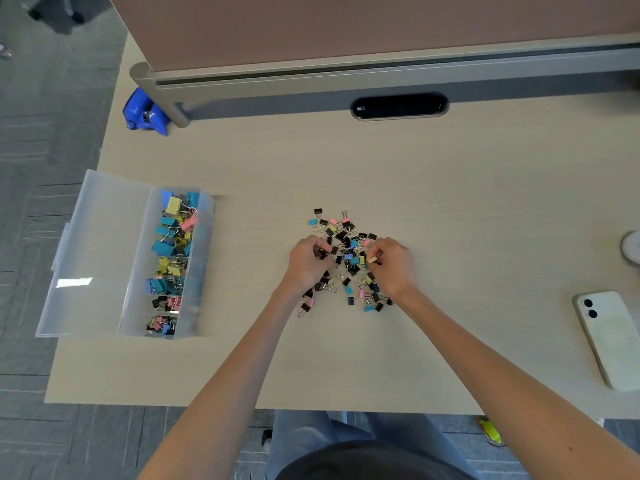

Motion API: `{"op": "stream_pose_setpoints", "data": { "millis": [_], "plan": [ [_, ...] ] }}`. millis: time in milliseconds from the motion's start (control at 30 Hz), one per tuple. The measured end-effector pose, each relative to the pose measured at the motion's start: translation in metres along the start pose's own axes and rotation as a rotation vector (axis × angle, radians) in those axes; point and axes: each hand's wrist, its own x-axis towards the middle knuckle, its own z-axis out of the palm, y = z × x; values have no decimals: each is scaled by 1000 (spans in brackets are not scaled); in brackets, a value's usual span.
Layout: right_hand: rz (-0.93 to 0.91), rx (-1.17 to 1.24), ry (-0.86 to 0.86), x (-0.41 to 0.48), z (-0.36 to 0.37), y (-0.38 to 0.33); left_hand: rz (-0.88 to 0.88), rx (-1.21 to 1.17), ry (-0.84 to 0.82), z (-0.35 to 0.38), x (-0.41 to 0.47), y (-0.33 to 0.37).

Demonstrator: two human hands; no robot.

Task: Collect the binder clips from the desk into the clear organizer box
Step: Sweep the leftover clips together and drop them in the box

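A heap of small binder clips (346,244) in black, blue, pink and yellow lies at the middle of the desk. My left hand (306,263) rests on the heap's left side, fingers curled around black clips. On the heap's right side my right hand (394,266) pinches a yellow clip (372,260) between thumb and fingers. The clear organizer box (202,271) stands at the desk's left edge, its compartments holding larger and smaller coloured clips. Its lid (100,251) lies open to the left, over the desk edge.
A white phone (609,337) lies face down at the right edge. A blue tape dispenser (143,112) sits at the far left by the partition post. A cable slot (400,106) is at the back. A white object (632,245) shows at the right border.
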Motion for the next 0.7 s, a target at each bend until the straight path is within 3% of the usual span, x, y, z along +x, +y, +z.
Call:
{"op": "stream_pose_setpoints", "data": {
  "millis": [133, 300, 467, 700],
  "plan": [
    [15, 132, 20, -3, 0, -8, -139, -276, -25, -14, -6, 2],
    [-7, 248, -34, -9, 11, -37, -160, -519, -95, -41, -16, -4],
    [-63, 324, -131, -20, 38, -78, -178, -565, -88, -84, -35, -17],
    [-186, 288, -199, -42, 88, -142, -196, -445, -51, -157, -70, -51]
  ]
}}
